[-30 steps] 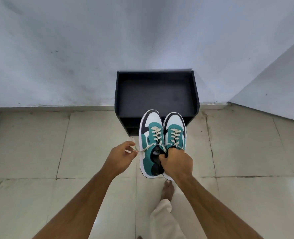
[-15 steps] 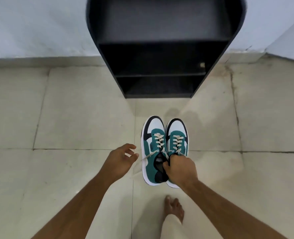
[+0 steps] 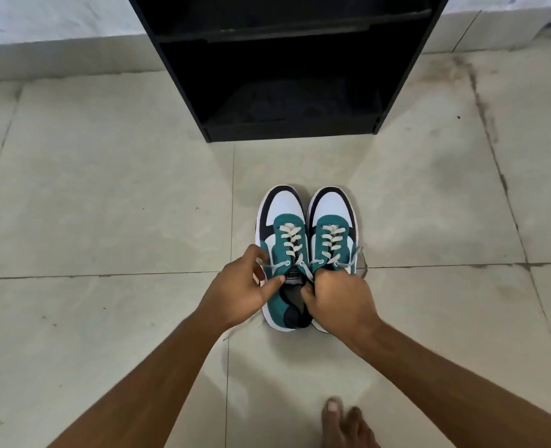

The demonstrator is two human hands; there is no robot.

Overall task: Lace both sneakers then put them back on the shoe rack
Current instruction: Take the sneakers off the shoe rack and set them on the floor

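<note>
Two teal, white and black sneakers stand side by side on the tiled floor, toes toward the rack: the left sneaker and the right sneaker. Both carry cream laces, with loose ends trailing at their sides. My right hand is closed over the collars of both sneakers where they meet. My left hand rests against the left sneaker's outer side, thumb at its tongue and fingers around a loose lace end. The black shoe rack stands ahead against the wall, its shelves bare.
Pale floor tiles with dark grout lines spread all around. A white wall and skirting run behind the rack. My bare foot shows at the bottom edge.
The sneakers have come down from mid-air to the floor in front of the rack. The view has tilted down and closer. My left hand has closed in on the left sneaker.
</note>
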